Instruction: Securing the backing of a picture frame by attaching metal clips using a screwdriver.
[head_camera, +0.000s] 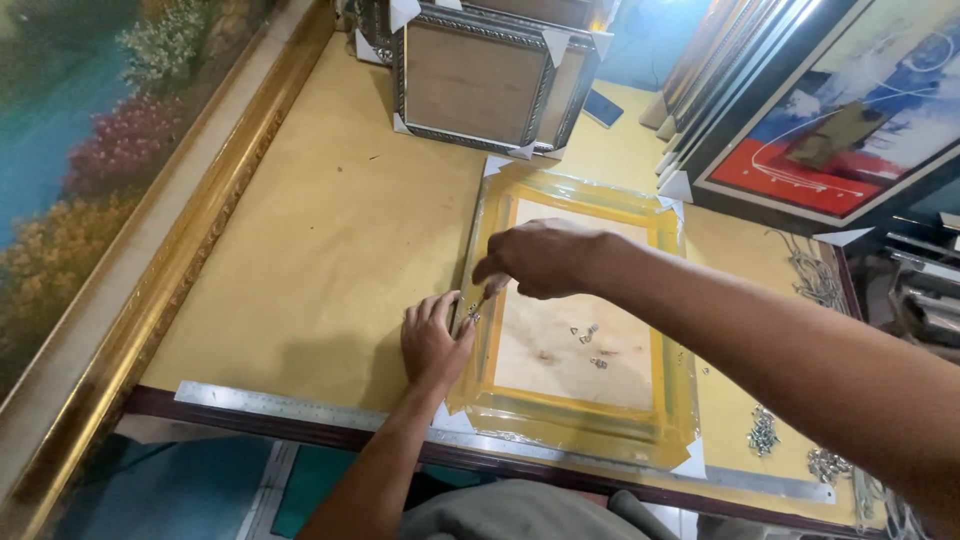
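Pressing left hand (432, 343) and right hand (538, 258) on wrapped yellow frame (672, 300)

A long steel ruler (300, 405) lies along the near edge of the yellow paper-covered worktop (330, 250). Two dark ornate picture frames (480, 85) stand stacked at the far edge. A large gilt-framed landscape painting (90, 180) leans left; an abstract red-and-blue canvas (850, 120) leans right. Loose metal hardware (765, 432) lies near the right edge.
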